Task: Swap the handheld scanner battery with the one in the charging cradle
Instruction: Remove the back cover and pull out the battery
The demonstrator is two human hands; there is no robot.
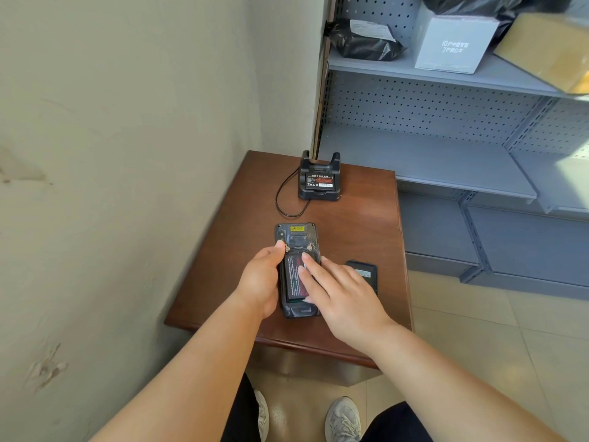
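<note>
Now the left hand (259, 282) grips the black plastic scanner (297, 269) near the brown wooden desk's (360, 218) front edge, while flat right fingers (310, 269) press its small, stiff, likely light battery (291, 279).

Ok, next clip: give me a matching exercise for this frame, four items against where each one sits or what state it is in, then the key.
Items:
1. handheld scanner
2. charging cradle
3. battery cover
4. white box

Places or states:
A. on the grey shelf, beside a black bag
B. lying loose on the table, right of the scanner
C. face down, back open, battery showing, under both hands
D. at the table's far edge, cable plugged in, a battery in its slot

Pairs: 1-C, 2-D, 3-B, 4-A

The left hand steadies the scanner's side; the right hand presses fingers on the battery.
</note>
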